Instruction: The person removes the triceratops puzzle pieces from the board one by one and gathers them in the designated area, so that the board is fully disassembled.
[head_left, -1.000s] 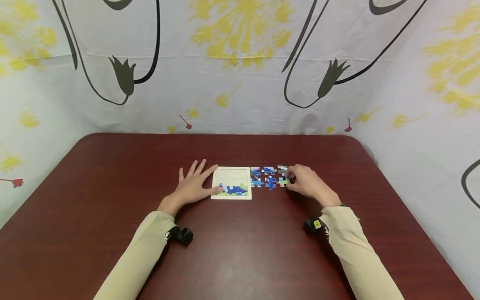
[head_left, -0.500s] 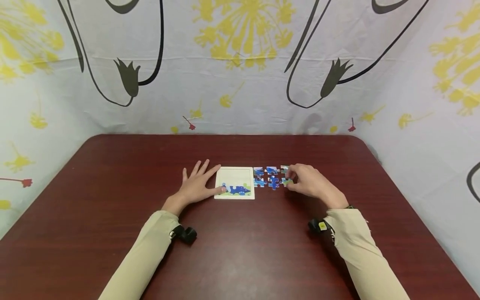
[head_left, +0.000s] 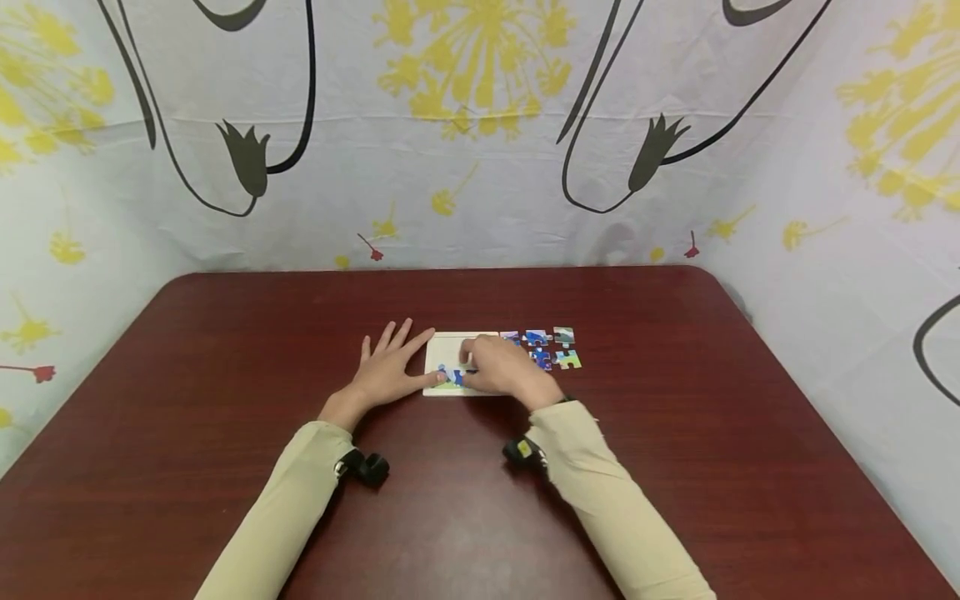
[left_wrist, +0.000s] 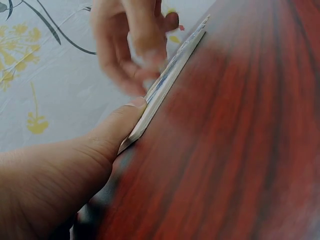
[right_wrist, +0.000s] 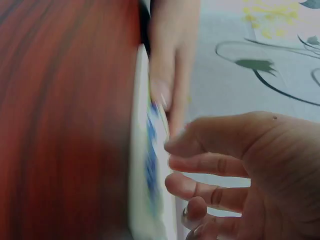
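My left hand [head_left: 386,375] lies with its fingers spread at the left side of a pale puzzle tray [head_left: 447,348], its thumb resting on the tray's left edge. Blue and green puzzle pieces fill the tray's lower part. Over the right half of that tray hovers my right hand [head_left: 504,367], fingers loosely bent and the thumb near the index fingertip. In the right wrist view, no piece shows between these fingertips [right_wrist: 175,145]. The hand hides part of the picture. Loose jigsaw pieces [head_left: 564,336] lie in two rows just right of the tray, some partly covered by the right hand.
The dark red-brown table [head_left: 480,500] extends around the tray on all sides. Behind it hangs a pale cloth [head_left: 480,200] with yellow and grey flower prints. Each wrist carries a small black camera [head_left: 372,469].
My right hand has moved left from the far-right loose pieces to above the tray. Those two right-hand pieces are now uncovered on the table. The left hand stays at the tray's edge.
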